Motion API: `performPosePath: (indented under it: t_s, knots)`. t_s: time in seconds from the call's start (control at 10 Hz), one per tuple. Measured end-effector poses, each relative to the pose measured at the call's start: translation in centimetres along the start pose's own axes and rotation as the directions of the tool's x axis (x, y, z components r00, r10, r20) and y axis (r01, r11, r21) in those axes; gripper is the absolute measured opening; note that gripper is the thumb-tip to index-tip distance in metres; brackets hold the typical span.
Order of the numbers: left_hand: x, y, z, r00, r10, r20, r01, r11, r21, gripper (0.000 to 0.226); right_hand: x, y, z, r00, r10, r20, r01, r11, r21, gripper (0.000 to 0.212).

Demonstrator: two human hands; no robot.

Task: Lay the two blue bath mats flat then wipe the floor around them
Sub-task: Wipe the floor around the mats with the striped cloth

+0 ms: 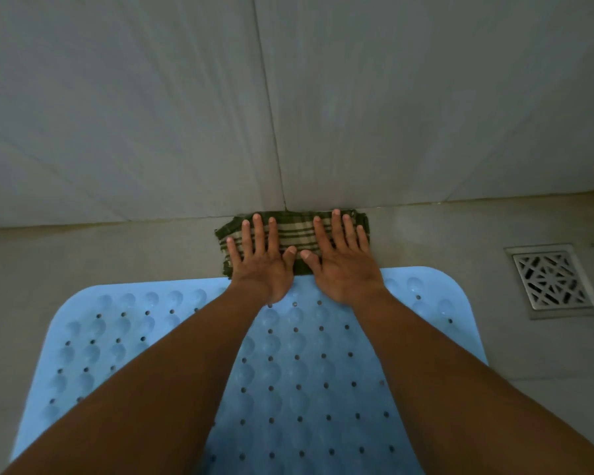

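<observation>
A blue bath mat (299, 371) with holes and round bumps lies flat on the floor under my forearms. Just beyond its far edge, a folded dark green and beige checked cloth (297, 234) rests on the floor against the foot of the wall. My left hand (259, 258) presses flat on the cloth's left half, fingers spread. My right hand (343, 257) presses flat on its right half, fingers spread too. The thumbs nearly touch in the middle. A second mat is not in view.
A tiled wall (288, 97) rises right behind the cloth. A square metal floor drain (552, 279) sits in the beige floor (117, 255) to the right of the mat. Bare floor runs left and right of the cloth along the wall.
</observation>
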State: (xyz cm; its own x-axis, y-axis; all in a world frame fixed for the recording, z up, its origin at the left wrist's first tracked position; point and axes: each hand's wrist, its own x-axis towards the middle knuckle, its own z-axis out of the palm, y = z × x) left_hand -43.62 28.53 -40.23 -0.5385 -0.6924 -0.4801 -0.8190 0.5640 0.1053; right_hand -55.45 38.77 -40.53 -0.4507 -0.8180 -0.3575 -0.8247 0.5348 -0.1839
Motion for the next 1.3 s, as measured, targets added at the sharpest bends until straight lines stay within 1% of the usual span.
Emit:
performPosePath:
  t_s: [0.1, 0.2, 0.3, 0.6, 0.8, 1.0, 1.1, 1.2, 1.3]
  knots:
    - [0.0, 0.6, 0.1, 1.000, -0.023, -0.009, 0.023, 1.000, -0.001, 0.068, -0.1, 0.7, -0.2, 1.000, -0.018, 0.020, 0.018, 1.000, 0.007, 0.068]
    - [-0.1, 2.0, 0.2, 1.000, -0.016, 0.018, 0.016, 1.000, 0.004, 0.068, -0.2, 1.9, -0.5, 1.000, 0.003, 0.026, -0.003, 1.000, 0.002, 0.069]
    - [-0.1, 4.3, 0.6, 1.000, 0.011, 0.012, -0.011, 1.000, 0.015, 0.068, -0.8, 4.1, -0.8, 0.999, 0.035, 0.032, -0.035, 0.999, 0.002, 0.070]
    - [0.1, 11.6, 1.6, 0.990, 0.143, -0.009, -0.142, 0.989, 0.040, 0.069, -2.7, 10.9, -1.9, 0.982, 0.183, 0.053, -0.185, 0.982, 0.047, 0.073]
    - [0.3, 14.5, 2.1, 0.970, 0.243, -0.002, -0.242, 0.967, 0.082, 0.068, -4.4, 13.4, -1.7, 0.959, 0.279, 0.043, -0.281, 0.956, 0.081, 0.073]
    - [1.1, 16.9, 2.4, 0.929, 0.369, -0.017, -0.363, 0.921, 0.142, 0.067, -6.2, 15.4, -1.3, 0.931, 0.363, 0.036, -0.364, 0.922, 0.134, 0.066]
    - [1.4, 17.8, 2.6, 0.894, 0.448, -0.026, -0.435, 0.879, 0.194, 0.067, -7.2, 15.9, -0.9, 0.906, 0.421, 0.047, -0.422, 0.891, 0.169, 0.065]
    - [1.8, 18.3, 2.5, 0.857, 0.516, 0.001, -0.502, 0.834, 0.229, 0.066, -8.0, 15.8, -0.5, 0.879, 0.475, 0.042, -0.474, 0.859, 0.193, 0.065]
    - [2.1, 19.2, 2.2, 0.805, 0.592, 0.033, -0.578, 0.772, 0.264, 0.065, -9.4, 15.7, 0.1, 0.846, 0.531, 0.037, -0.525, 0.820, 0.227, 0.065]
